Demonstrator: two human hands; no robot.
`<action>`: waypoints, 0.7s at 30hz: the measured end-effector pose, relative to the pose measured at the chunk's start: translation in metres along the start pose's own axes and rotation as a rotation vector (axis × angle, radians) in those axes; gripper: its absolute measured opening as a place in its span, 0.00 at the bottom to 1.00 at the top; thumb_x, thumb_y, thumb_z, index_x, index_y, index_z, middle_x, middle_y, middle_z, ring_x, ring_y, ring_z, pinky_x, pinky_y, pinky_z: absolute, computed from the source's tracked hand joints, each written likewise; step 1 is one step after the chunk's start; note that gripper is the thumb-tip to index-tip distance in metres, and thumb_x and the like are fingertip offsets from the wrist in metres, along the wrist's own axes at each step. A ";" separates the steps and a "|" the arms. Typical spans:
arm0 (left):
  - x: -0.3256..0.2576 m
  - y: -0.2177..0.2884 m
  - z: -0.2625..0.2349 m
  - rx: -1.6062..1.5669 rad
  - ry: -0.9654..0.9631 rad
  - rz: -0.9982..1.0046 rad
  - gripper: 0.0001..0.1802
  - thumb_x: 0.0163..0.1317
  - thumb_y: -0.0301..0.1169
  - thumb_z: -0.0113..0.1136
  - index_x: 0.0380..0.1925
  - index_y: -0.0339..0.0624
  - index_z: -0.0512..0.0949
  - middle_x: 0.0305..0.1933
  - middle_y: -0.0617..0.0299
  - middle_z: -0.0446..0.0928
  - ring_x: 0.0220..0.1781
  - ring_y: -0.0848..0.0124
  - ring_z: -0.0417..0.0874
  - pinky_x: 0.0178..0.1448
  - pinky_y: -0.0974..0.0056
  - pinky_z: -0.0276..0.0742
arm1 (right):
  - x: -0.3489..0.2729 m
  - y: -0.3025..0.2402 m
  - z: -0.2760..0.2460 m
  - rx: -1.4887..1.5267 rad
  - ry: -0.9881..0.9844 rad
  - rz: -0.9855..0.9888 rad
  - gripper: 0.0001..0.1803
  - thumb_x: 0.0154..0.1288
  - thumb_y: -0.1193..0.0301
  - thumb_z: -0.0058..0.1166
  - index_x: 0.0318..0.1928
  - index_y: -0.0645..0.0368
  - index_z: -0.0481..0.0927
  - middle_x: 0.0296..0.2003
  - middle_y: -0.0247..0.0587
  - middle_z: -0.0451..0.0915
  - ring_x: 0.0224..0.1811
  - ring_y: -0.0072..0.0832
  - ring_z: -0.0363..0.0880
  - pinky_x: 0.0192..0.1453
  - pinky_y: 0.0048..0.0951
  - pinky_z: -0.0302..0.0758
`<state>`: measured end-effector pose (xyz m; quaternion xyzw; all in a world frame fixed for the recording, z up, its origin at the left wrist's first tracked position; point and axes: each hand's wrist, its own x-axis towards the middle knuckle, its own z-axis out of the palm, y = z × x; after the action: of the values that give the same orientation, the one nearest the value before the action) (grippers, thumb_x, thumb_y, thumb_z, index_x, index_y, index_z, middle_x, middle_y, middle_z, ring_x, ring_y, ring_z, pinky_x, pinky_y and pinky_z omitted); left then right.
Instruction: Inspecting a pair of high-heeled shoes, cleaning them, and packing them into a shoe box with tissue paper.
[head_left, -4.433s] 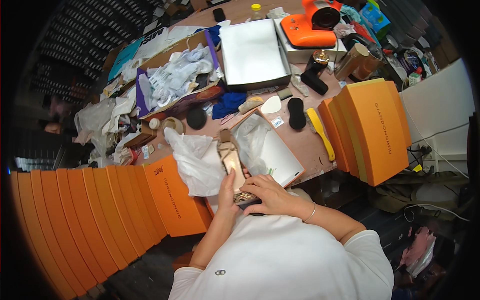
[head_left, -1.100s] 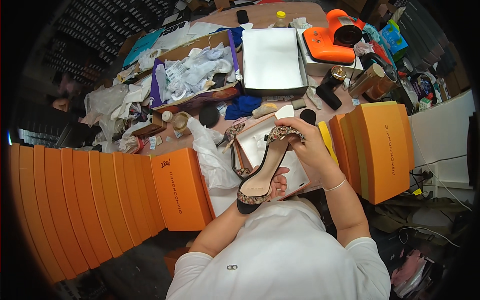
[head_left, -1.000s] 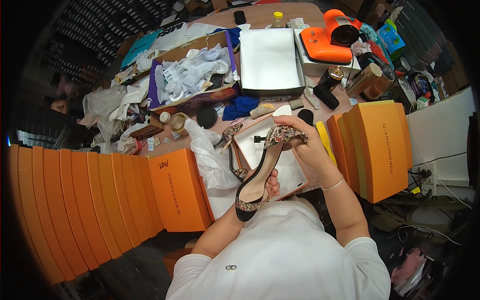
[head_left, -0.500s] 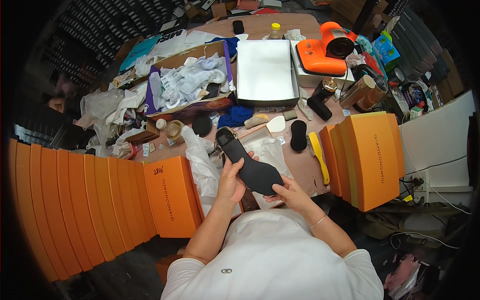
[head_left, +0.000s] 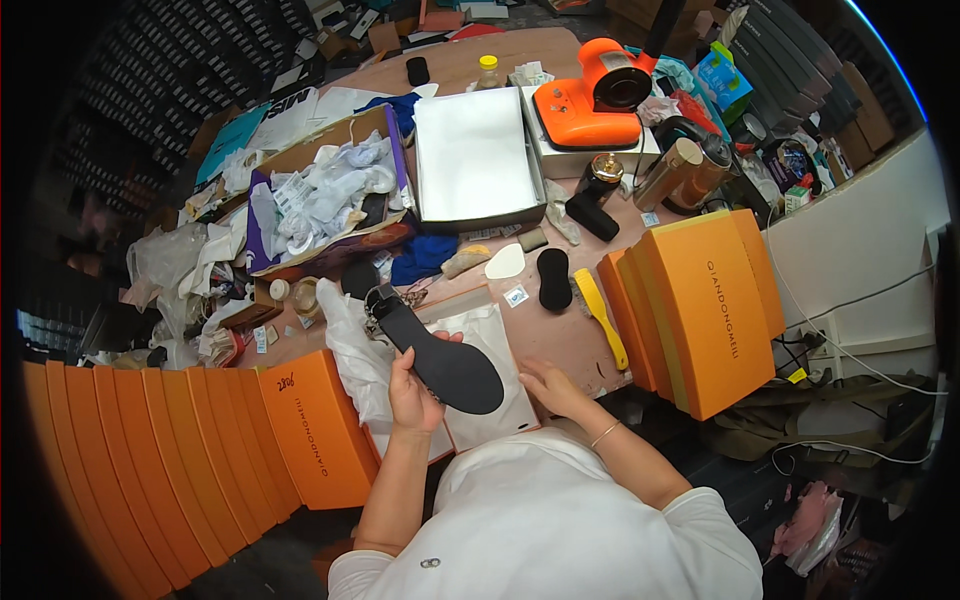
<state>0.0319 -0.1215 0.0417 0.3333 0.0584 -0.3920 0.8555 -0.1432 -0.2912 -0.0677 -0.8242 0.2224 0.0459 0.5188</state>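
Observation:
My left hand (head_left: 414, 396) grips a sandal (head_left: 447, 362) around its middle, its black sole facing up and its heel end pointing away to the left. Shiny trim shows past the heel edge; most of the upper is hidden beneath. Off the sandal, my right hand (head_left: 556, 390) is open, fingers stretched over the right edge of an open shoebox (head_left: 487, 296). White tissue (head_left: 492, 424) lines that box under the sandal. More crumpled white tissue (head_left: 355, 345) lies on its left side.
Orange shoeboxes (head_left: 310, 430) stand in a row at left; more orange boxes (head_left: 705, 310) stand at right. Beyond the open box are a yellow-handled brush (head_left: 598, 315), a black sponge-like pad (head_left: 554, 280), a purple box of crumpled paper (head_left: 259, 225) and an orange machine (head_left: 590, 112).
My right hand has let go of the sandal and moved away to its right. My left hand still holds the sandal, sole up. The whole view has shifted and tilted.

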 end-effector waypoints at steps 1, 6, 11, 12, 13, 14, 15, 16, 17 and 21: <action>-0.002 0.001 0.002 0.018 0.038 0.017 0.17 0.71 0.39 0.40 0.53 0.43 0.66 0.51 0.51 0.75 0.60 0.50 0.75 0.63 0.47 0.74 | 0.005 -0.005 -0.013 0.077 0.139 0.056 0.29 0.66 0.63 0.56 0.62 0.68 0.68 0.57 0.62 0.72 0.60 0.53 0.71 0.64 0.41 0.68; -0.010 -0.003 -0.008 0.121 0.058 0.143 0.17 0.72 0.41 0.39 0.53 0.43 0.66 0.46 0.54 0.76 0.53 0.55 0.79 0.58 0.51 0.78 | 0.079 0.019 -0.079 -0.292 0.522 -0.065 0.25 0.61 0.64 0.61 0.54 0.64 0.72 0.51 0.57 0.72 0.52 0.51 0.74 0.54 0.45 0.73; -0.021 0.008 0.006 0.032 0.167 0.286 0.20 0.71 0.45 0.39 0.54 0.44 0.65 0.42 0.56 0.75 0.48 0.58 0.80 0.52 0.54 0.78 | 0.146 0.029 -0.064 -0.559 0.391 0.041 0.24 0.56 0.66 0.64 0.50 0.61 0.71 0.53 0.58 0.69 0.52 0.56 0.72 0.53 0.49 0.73; -0.025 0.014 0.010 0.067 0.210 0.381 0.20 0.71 0.44 0.39 0.56 0.44 0.64 0.42 0.55 0.75 0.48 0.58 0.80 0.52 0.54 0.78 | 0.151 0.033 -0.060 -0.588 0.416 0.038 0.23 0.55 0.69 0.63 0.49 0.61 0.70 0.53 0.58 0.68 0.51 0.56 0.72 0.54 0.49 0.72; -0.031 0.021 0.012 0.101 0.257 0.474 0.21 0.71 0.43 0.39 0.57 0.45 0.63 0.42 0.55 0.75 0.47 0.59 0.80 0.53 0.54 0.78 | 0.152 0.038 -0.060 -0.487 0.429 0.031 0.21 0.55 0.72 0.60 0.49 0.61 0.70 0.52 0.58 0.68 0.51 0.55 0.72 0.55 0.48 0.71; -0.035 0.028 0.010 0.134 0.305 0.566 0.21 0.71 0.43 0.38 0.58 0.45 0.62 0.42 0.55 0.74 0.46 0.59 0.80 0.53 0.54 0.78 | 0.153 0.035 -0.060 -0.387 0.438 0.026 0.20 0.54 0.75 0.57 0.48 0.62 0.69 0.51 0.58 0.68 0.51 0.55 0.71 0.57 0.47 0.70; -0.036 0.030 0.001 0.185 0.404 0.619 0.21 0.71 0.47 0.38 0.51 0.43 0.68 0.43 0.58 0.75 0.49 0.60 0.80 0.58 0.52 0.76 | 0.153 0.024 -0.055 -0.272 0.454 -0.075 0.20 0.53 0.77 0.54 0.48 0.63 0.68 0.50 0.57 0.68 0.52 0.55 0.70 0.59 0.46 0.68; -0.032 0.036 -0.008 0.208 0.463 0.637 0.21 0.71 0.46 0.38 0.51 0.43 0.68 0.43 0.58 0.75 0.49 0.60 0.80 0.57 0.53 0.76 | 0.155 0.007 -0.051 -0.159 0.461 -0.169 0.20 0.52 0.79 0.51 0.48 0.64 0.67 0.49 0.57 0.68 0.52 0.54 0.69 0.60 0.44 0.67; -0.031 0.039 -0.015 0.232 0.522 0.639 0.21 0.71 0.46 0.38 0.51 0.43 0.68 0.43 0.58 0.75 0.49 0.61 0.80 0.57 0.53 0.76 | 0.159 -0.024 -0.045 -0.081 0.388 -0.312 0.23 0.51 0.79 0.48 0.51 0.66 0.66 0.48 0.57 0.68 0.54 0.52 0.68 0.62 0.42 0.65; -0.029 0.039 -0.043 0.037 0.506 0.552 0.23 0.72 0.48 0.37 0.50 0.42 0.70 0.42 0.58 0.75 0.48 0.62 0.80 0.55 0.54 0.77 | 0.216 -0.139 0.001 -0.189 -0.005 -0.652 0.27 0.60 0.69 0.58 0.60 0.57 0.71 0.57 0.57 0.68 0.57 0.53 0.70 0.61 0.45 0.69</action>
<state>0.0461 -0.0583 0.0393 0.4383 0.1690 -0.0530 0.8812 0.1088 -0.3084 -0.0183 -0.8962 -0.0595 -0.1002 0.4280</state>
